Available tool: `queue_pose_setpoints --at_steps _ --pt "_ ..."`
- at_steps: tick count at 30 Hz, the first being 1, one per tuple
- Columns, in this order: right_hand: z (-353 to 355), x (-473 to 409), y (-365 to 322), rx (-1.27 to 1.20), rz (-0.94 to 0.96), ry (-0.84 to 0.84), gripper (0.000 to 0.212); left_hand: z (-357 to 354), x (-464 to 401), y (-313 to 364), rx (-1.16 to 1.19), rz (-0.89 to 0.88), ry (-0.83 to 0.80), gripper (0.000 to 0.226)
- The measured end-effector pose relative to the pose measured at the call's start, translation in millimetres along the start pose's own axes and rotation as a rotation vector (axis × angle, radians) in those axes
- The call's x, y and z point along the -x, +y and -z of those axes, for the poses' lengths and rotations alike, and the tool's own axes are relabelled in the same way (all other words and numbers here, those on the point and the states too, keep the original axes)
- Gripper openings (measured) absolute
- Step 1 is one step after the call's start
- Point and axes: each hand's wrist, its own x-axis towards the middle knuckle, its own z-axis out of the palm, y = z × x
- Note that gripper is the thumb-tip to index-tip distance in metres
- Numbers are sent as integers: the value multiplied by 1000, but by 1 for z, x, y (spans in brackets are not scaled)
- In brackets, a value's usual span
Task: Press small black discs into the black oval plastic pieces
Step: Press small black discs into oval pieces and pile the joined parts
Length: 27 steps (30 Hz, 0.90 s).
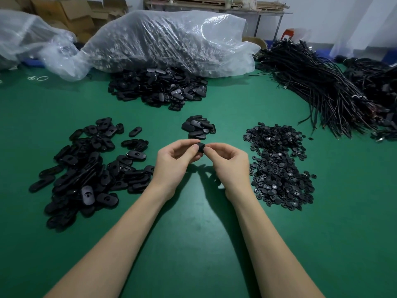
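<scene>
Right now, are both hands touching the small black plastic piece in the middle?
Touching. The head view shows the left hand and the right hand both pinching the small black plastic piece between their fingertips, above the green table.

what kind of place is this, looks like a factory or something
Most likely a small assembly workshop. Loose heaps of black oval pieces and small discs lie on a green work table, a large clear plastic bag of parts and bundled black cables sit behind, with cardboard boxes stacked at the back.
</scene>
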Motion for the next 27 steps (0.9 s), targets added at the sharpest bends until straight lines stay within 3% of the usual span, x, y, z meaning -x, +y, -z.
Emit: queue_pose_setpoints --at_steps 7,9,15,19,27 --pt "-4 -2 -6 5 -99 0 5 3 0 -2 -19 -17 19 15" --pt "-4 -4 -7 45 -121 2 14 4 0 -2 -33 -25 22 15" --pt "1 -8 -13 -24 -180 -152 13 7 -4 -2 15 27 40 16" --pt "3 -9 -9 11 -107 -194 12 10 -6 -4 -97 39 -40 20" --pt "9 -29 -11 56 -53 -330 8 10 -19 5 -189 32 -44 21"
